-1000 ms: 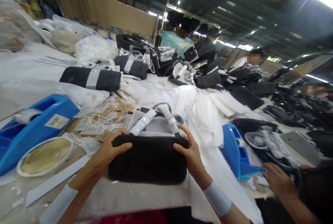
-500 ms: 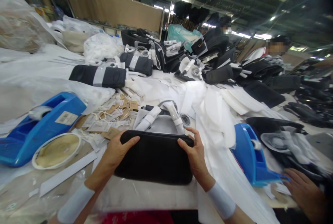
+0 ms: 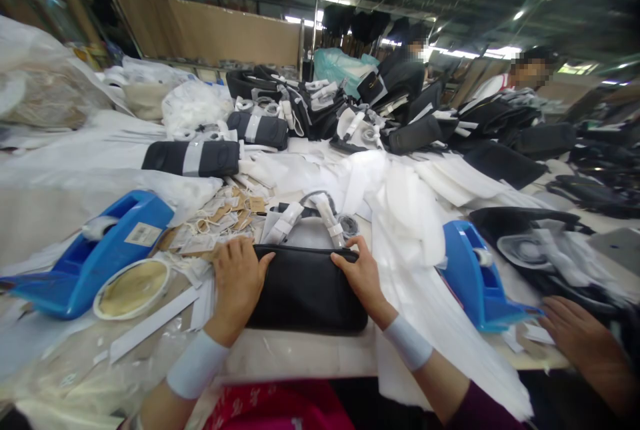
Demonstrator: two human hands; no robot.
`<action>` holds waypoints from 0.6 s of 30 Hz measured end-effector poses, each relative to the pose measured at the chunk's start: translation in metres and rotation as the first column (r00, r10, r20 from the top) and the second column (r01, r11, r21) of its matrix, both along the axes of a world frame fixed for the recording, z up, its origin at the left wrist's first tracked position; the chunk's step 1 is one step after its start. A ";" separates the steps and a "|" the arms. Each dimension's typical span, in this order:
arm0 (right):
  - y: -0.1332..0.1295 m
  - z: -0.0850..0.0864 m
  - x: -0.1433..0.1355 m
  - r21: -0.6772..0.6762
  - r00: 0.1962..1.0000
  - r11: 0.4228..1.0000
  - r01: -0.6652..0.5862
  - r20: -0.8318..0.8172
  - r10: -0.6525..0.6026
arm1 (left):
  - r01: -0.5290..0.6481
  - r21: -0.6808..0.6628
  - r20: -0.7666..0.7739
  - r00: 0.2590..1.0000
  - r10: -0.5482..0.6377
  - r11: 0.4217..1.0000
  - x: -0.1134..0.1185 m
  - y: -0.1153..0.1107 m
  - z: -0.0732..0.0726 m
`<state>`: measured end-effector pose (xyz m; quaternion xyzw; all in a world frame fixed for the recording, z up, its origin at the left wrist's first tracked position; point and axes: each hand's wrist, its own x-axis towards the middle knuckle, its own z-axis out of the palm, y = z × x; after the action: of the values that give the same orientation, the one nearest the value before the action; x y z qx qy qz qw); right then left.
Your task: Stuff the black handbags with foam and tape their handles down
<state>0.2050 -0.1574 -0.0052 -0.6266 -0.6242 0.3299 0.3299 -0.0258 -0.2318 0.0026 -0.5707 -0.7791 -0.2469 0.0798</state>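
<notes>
A black handbag (image 3: pixel 307 293) stands at the table's near edge, its smooth front face toward me. My left hand (image 3: pixel 236 283) is closed over its top left corner, thumb on the front and back of the hand upward. At the top right corner, my right hand (image 3: pixel 361 273) grips the edge, thumb on the front and fingers behind. Behind the top edge rises the bag's handle (image 3: pixel 330 218), wrapped in white foam. A clear-wrapped coil (image 3: pixel 347 225) lies beside it; the bag's back is hidden.
Blue tape dispensers stand left (image 3: pixel 107 253) and right (image 3: pixel 477 277). Paper tags (image 3: pixel 225 213) and a round tub (image 3: pixel 133 289) lie left. White foam sheets (image 3: pixel 410 217) cover the middle. Black bags (image 3: pixel 193 159) are piled behind. Another person's hand (image 3: pixel 575 330) rests at right.
My left hand has rolled over the bag's top left corner, now showing its back. My right hand still holds the right corner. The camera view has shifted slightly.
</notes>
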 end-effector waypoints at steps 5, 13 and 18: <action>-0.003 0.004 -0.002 -0.008 0.997 1.000 0.011 0.077 -0.010 | 0.260 0.029 -0.001 0.966 -0.260 0.965 0.014 0.032 0.019; -0.005 0.006 -0.002 0.003 0.993 1.000 -0.003 0.115 0.002 | 0.100 0.034 0.172 0.980 -0.104 0.994 0.023 0.071 0.024; -0.005 0.006 -0.001 -0.011 0.990 1.000 0.000 0.142 0.002 | 0.096 0.032 0.352 0.931 -0.102 0.995 0.013 0.075 0.023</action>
<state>0.2036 -0.1621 0.0011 -0.6500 -0.6448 0.2880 0.2808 -0.0131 -0.1572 0.0259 -0.5550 -0.7492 -0.3547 -0.0696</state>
